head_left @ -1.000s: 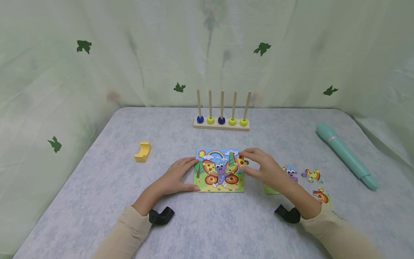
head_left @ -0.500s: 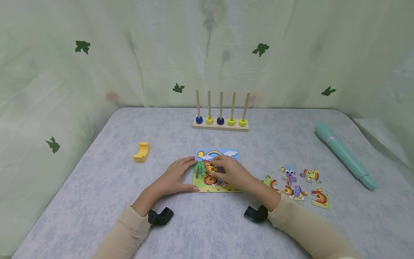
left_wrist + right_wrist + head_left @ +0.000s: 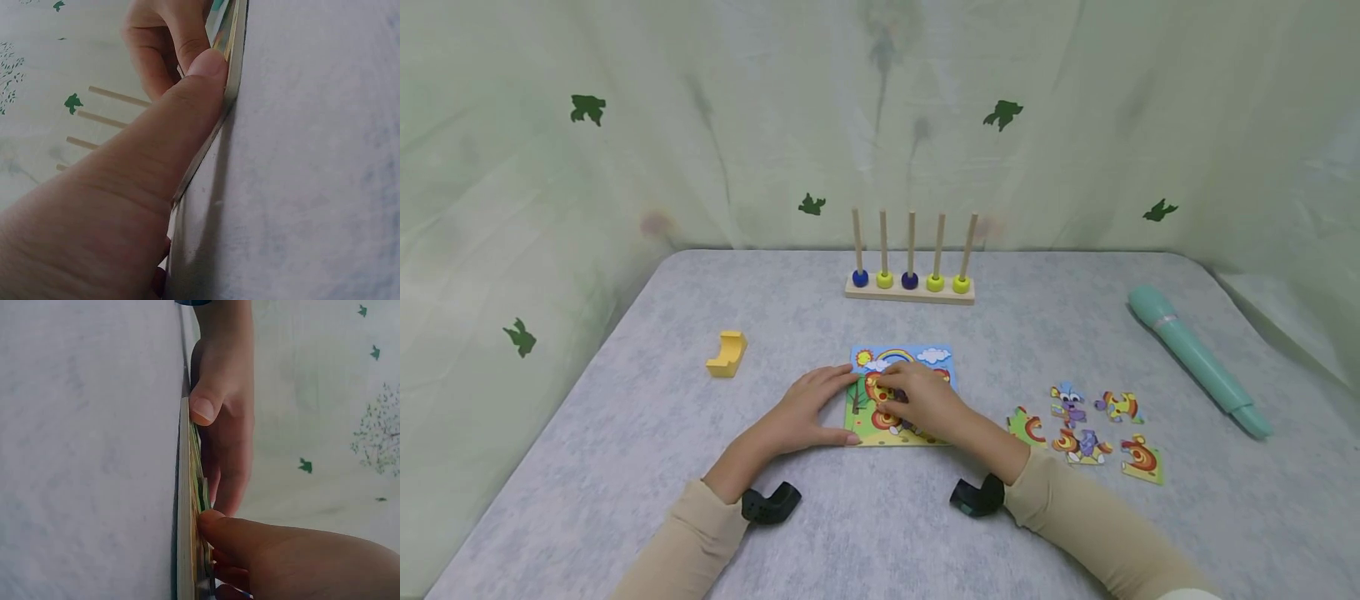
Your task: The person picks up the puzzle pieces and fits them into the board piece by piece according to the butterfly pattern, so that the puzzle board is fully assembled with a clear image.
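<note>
A square butterfly puzzle board lies flat on the table between both hands. My left hand rests at its left edge, fingers extended toward the upper side and thumb at the lower corner. Over the middle of the board, my right hand pinches a puzzle piece with a red and yellow wing pattern. In the right wrist view that puzzle piece stands slightly raised from the board's face, under the right thumb. The right hand covers much of the butterfly picture.
Several loose puzzle pieces lie to the right. Farther right is a teal microphone-shaped toy. A wooden peg stand with beads stands at the back. A yellow curved block sits at the left.
My right hand has carried the puzzle piece from the board's upper right edge leftward over the picture, then slightly farther left. The left hand stays at the board's left edge.
</note>
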Demonstrator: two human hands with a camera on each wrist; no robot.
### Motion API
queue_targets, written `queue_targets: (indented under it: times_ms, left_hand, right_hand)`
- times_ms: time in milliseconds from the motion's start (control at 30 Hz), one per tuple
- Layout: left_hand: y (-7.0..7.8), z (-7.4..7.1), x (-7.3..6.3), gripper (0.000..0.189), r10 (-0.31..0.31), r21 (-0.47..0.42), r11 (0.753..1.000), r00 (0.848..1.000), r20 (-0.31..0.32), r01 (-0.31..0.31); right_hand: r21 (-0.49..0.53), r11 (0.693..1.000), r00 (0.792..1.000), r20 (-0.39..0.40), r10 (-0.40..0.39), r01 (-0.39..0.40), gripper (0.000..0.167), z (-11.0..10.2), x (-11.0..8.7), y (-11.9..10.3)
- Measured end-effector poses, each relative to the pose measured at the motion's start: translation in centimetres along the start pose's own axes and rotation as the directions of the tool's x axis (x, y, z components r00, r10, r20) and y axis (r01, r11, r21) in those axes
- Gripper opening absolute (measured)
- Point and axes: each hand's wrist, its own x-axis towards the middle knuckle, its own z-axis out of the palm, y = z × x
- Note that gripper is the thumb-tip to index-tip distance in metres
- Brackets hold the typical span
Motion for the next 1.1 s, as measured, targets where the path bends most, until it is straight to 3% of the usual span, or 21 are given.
queue_targets:
  times_ms: [400, 600, 667, 767, 900, 1100]
  left_hand:
    - [-0.1, -0.1, -0.1, 0.08, 0.03, 0.009, 0.999, 1.0, 0.003, -0.03]
    - [-0.1, -0.1, 0.0, 0.08, 0.031, 0.015, 0.999, 0.999, 0.009, -0.031]
    - [-0.1, -0.1, 0.0, 0.08, 0.027, 0.015, 1.0, 1.0, 0.008, -0.027]
    - [0.0, -0.1, 0.0, 0.08, 0.022, 0.017, 1.0, 1.0, 0.008, -0.022]
    - [0.0, 0.0, 0.0, 0.081, 0.021, 0.023, 1.0, 1.0, 0.011, -0.021]
    - [0.2, -0.2, 0.0, 0.08, 0.011, 0.023, 1.0, 1.0, 0.014, -0.011]
  right_hand:
    - [-0.025, 0.999, 0.999, 0.011, 0.03, -0.03, 0.036, -0.3, 0.5, 0.2]
    - [0.129, 0.987, 0.988, 0.138, 0.073, -0.091, 0.049, -1.7, 0.0, 0.6]
    - [0.182, 0.977, 0.986, 0.142, 0.089, -0.114, 0.054, -2.6, -0.6, 0.7]
    - [0.243, 0.962, 0.99, 0.088, 0.108, -0.127, 0.058, -4.2, -1.8, 1.0]
    - [0.249, 0.965, 0.994, -0.039, 0.098, -0.086, 0.061, -6.6, -4.3, 1.7]
    - [0.225, 0.971, 0.975, -0.184, 0.127, -0.084, 0.063, -9.5, -8.8, 4.0]
